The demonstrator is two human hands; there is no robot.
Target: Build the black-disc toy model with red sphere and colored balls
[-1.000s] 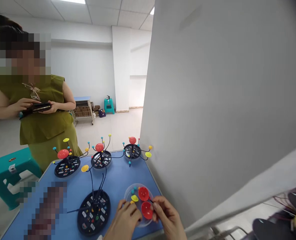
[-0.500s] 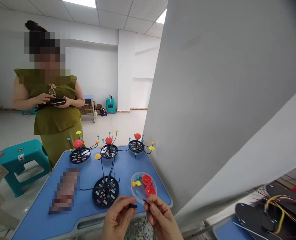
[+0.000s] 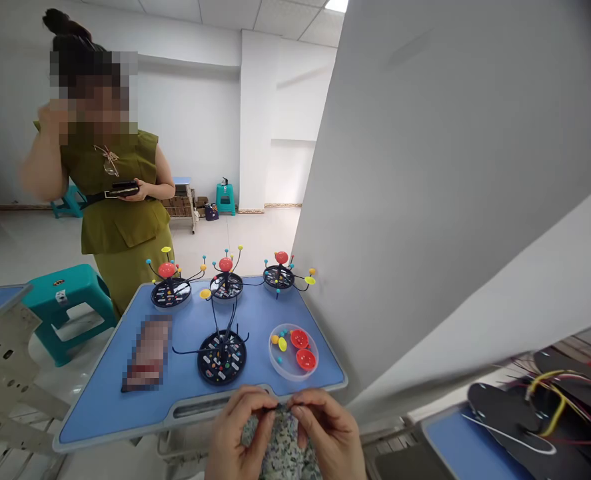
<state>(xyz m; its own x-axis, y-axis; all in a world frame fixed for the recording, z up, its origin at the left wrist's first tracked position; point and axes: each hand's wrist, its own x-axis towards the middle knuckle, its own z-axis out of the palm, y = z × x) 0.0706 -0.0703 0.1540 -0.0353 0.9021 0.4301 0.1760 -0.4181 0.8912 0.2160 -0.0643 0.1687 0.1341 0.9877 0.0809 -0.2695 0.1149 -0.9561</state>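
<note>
- The left hand (image 3: pixel 242 427), at the bottom centre of the frame, had its thumb and forefinger pressed together on a small dark piece (image 3: pixel 282 406).
- The right hand (image 3: pixel 332 430), just beside it towards the lower right, pinched at the other end of that bit; it was too small and too covered to tell whether one part or two lay between the fingertips.
- Below the fingers, patterned cloth (image 3: pixel 285 443) showed at the bottom edge.
- Above the hands, right of centre, a clear dish (image 3: pixel 288 373) rested on the blue table (image 3: pixel 275 310). Inside lay two red half-shells (image 3: pixel 306 360) at its right, with a yellow piece (image 3: pixel 282 344), an orange ball (image 3: pixel 274 339) and some small blue balls (image 3: pixel 280 359) on the left.
- Left of the dish, at lower centre, stood a round black base (image 3: pixel 222 363) with bent dark rods rising from it.
- Three models (image 3: pixel 167 270) with red balls stood in a row along the table's far edge, mid-frame.
- A blurred-out item (image 3: pixel 148 353) lay at the table's left.
- At upper left, a person in green (image 3: pixel 120 220) held a dark object (image 3: pixel 125 189).
</note>
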